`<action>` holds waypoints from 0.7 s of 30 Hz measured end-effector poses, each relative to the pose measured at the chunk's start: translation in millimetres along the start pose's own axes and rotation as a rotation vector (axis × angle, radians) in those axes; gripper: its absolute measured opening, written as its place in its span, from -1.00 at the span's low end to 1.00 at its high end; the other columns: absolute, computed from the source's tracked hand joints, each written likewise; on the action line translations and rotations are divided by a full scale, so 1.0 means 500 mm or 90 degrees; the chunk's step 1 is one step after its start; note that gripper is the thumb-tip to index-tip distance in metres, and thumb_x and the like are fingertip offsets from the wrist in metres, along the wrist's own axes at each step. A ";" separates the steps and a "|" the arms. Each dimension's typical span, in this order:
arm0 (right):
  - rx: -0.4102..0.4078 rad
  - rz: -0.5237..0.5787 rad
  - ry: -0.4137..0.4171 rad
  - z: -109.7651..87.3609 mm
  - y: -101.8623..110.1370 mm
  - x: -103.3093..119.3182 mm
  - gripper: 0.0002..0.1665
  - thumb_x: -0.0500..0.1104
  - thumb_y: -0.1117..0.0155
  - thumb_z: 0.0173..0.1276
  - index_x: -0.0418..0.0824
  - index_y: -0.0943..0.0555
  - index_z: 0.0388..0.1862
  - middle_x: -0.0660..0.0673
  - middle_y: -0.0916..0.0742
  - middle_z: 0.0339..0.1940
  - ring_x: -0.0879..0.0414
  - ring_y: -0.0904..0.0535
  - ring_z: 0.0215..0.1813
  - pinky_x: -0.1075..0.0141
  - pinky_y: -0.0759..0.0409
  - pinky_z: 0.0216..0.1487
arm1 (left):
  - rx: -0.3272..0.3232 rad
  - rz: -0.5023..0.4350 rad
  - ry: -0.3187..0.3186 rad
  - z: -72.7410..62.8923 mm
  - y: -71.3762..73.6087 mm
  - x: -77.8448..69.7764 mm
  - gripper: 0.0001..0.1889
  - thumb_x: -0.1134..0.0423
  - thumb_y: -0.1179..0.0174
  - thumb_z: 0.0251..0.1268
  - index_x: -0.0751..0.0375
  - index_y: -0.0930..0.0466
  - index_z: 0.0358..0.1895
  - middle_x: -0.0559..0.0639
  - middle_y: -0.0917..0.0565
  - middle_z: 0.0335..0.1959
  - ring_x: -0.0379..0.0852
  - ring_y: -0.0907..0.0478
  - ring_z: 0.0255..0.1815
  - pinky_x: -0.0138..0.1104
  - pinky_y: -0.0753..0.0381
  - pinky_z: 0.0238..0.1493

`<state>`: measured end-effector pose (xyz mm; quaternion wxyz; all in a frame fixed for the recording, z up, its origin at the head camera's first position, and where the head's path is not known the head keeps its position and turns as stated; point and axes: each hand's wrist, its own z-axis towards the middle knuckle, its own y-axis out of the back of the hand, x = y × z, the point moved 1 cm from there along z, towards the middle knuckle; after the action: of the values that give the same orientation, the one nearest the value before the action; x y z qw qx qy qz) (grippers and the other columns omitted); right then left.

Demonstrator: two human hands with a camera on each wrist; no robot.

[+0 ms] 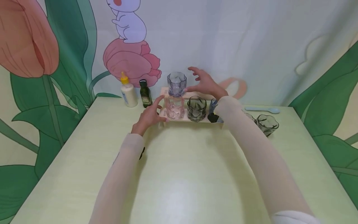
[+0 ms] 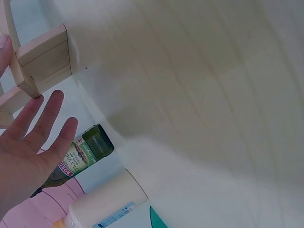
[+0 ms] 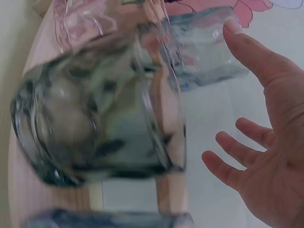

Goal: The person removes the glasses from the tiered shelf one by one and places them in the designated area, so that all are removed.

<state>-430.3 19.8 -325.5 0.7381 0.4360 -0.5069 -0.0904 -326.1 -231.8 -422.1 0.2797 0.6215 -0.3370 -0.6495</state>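
Note:
A lilac-blue glass [image 1: 176, 84] stands at the left end of the wooden rack's upper tier. My right hand [image 1: 206, 84] is just right of it, fingers spread, the thumb tip right at its lower side. Below, on the front tier, are a pink glass [image 1: 175, 109], a grey-green glass [image 1: 197, 109] and a blue glass [image 1: 213, 104] partly hidden by my right sleeve. My left hand [image 1: 149, 115] is at the rack's left end, beside the pink glass, with fingers extended. In the left wrist view its fingertips meet the wooden rack [image 2: 50, 57].
A white bottle with a yellow cap [image 1: 129, 93] and a dark green oil bottle [image 1: 145, 93] stand left of the rack. To the right are grey-green glasses [image 1: 267, 123], one partly behind my sleeve, and a pale blue spoon [image 1: 263, 109]. A printed curtain [image 1: 237, 46] hangs behind the table.

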 end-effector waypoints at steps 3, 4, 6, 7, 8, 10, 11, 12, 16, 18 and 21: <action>0.010 0.004 0.008 0.004 -0.017 0.007 0.15 0.06 -0.51 0.21 0.03 -0.04 0.64 -0.30 -0.25 0.56 -0.28 -0.32 0.47 -0.10 -0.38 0.39 | -0.001 0.002 -0.001 -0.004 0.000 0.002 0.13 0.15 -0.52 0.09 -0.37 0.14 0.59 0.20 -0.54 0.33 0.19 -0.62 0.08 0.15 -0.55 0.09; 0.012 0.003 0.012 0.006 -0.022 0.010 0.15 0.06 -0.50 0.22 0.03 -0.04 0.64 -0.30 -0.25 0.55 -0.28 -0.32 0.47 -0.09 -0.39 0.39 | -0.002 0.003 -0.001 -0.005 0.000 0.002 0.13 0.14 -0.52 0.09 -0.37 0.14 0.59 0.20 -0.54 0.33 0.19 -0.62 0.07 0.14 -0.56 0.09; 0.016 0.002 0.016 0.010 -0.032 0.015 0.16 0.06 -0.51 0.21 0.03 -0.03 0.64 -0.28 -0.25 0.56 -0.27 -0.33 0.47 -0.08 -0.40 0.38 | -0.004 0.004 0.000 -0.006 -0.001 0.004 0.13 0.14 -0.52 0.08 -0.38 0.14 0.59 0.20 -0.55 0.32 0.18 -0.62 0.07 0.14 -0.56 0.08; 0.016 0.000 0.019 0.012 -0.036 0.018 0.16 0.05 -0.51 0.21 0.03 -0.04 0.64 -0.28 -0.26 0.56 -0.26 -0.34 0.46 -0.08 -0.41 0.38 | -0.004 0.004 0.000 -0.007 -0.001 0.004 0.13 0.14 -0.52 0.08 -0.37 0.13 0.59 0.20 -0.55 0.32 0.18 -0.62 0.07 0.14 -0.56 0.08; 0.015 -0.001 0.020 0.014 -0.040 0.022 0.16 0.05 -0.52 0.20 0.03 -0.04 0.64 -0.28 -0.27 0.55 -0.26 -0.34 0.46 -0.08 -0.42 0.37 | -0.004 0.006 -0.001 -0.007 -0.001 0.004 0.13 0.13 -0.52 0.08 -0.37 0.14 0.59 0.20 -0.55 0.32 0.18 -0.62 0.08 0.14 -0.56 0.08; 0.011 -0.006 0.025 0.019 -0.048 0.030 0.16 0.05 -0.53 0.19 0.02 -0.05 0.63 -0.26 -0.27 0.56 -0.24 -0.35 0.45 -0.07 -0.43 0.36 | -0.004 0.004 -0.002 -0.006 -0.001 0.004 0.13 0.12 -0.53 0.07 -0.37 0.13 0.59 0.20 -0.54 0.33 0.18 -0.62 0.08 0.14 -0.57 0.07; 0.009 -0.009 0.029 0.020 -0.051 0.036 0.16 0.04 -0.54 0.18 0.01 -0.07 0.63 -0.25 -0.28 0.56 -0.23 -0.33 0.47 -0.07 -0.42 0.37 | -0.004 0.002 -0.002 -0.006 -0.002 0.004 0.13 0.12 -0.53 0.07 -0.37 0.13 0.59 0.20 -0.54 0.33 0.19 -0.62 0.08 0.14 -0.57 0.07; 0.006 -0.012 0.034 0.021 -0.054 0.042 0.16 0.04 -0.55 0.17 0.00 -0.08 0.63 -0.24 -0.29 0.56 -0.22 -0.32 0.48 -0.08 -0.40 0.39 | -0.005 0.003 -0.002 -0.006 -0.002 0.004 0.13 0.11 -0.53 0.07 -0.37 0.13 0.59 0.20 -0.54 0.33 0.19 -0.62 0.09 0.15 -0.57 0.07; 0.007 -0.030 0.044 0.031 -0.066 0.058 0.18 0.06 -0.57 0.14 -0.02 -0.09 0.62 -0.21 -0.28 0.59 -0.16 -0.21 0.55 -0.09 -0.28 0.48 | -0.005 0.009 0.000 -0.004 -0.001 0.003 0.14 0.11 -0.53 0.07 -0.37 0.13 0.59 0.20 -0.54 0.33 0.19 -0.62 0.09 0.14 -0.57 0.08; 0.007 -0.040 0.040 0.036 -0.071 0.062 0.19 0.08 -0.57 0.14 0.00 -0.09 0.62 -0.19 -0.28 0.59 -0.14 -0.19 0.57 -0.09 -0.26 0.49 | -0.005 0.012 -0.002 -0.003 0.000 0.003 0.13 0.11 -0.53 0.07 -0.36 0.13 0.59 0.19 -0.54 0.33 0.18 -0.62 0.09 0.14 -0.57 0.08; 0.008 -0.051 0.032 0.044 -0.077 0.066 0.19 0.06 -0.57 0.14 0.00 -0.08 0.63 -0.17 -0.28 0.59 -0.13 -0.18 0.58 -0.09 -0.26 0.50 | -0.006 0.010 -0.006 -0.003 0.001 0.002 0.13 0.11 -0.52 0.08 -0.36 0.12 0.59 0.20 -0.54 0.33 0.18 -0.62 0.09 0.14 -0.57 0.08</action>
<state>-421.0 -34.4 -329.4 0.7440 0.4623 -0.4708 -0.1055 -324.8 -232.9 -422.0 0.2865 0.6145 -0.3399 -0.6517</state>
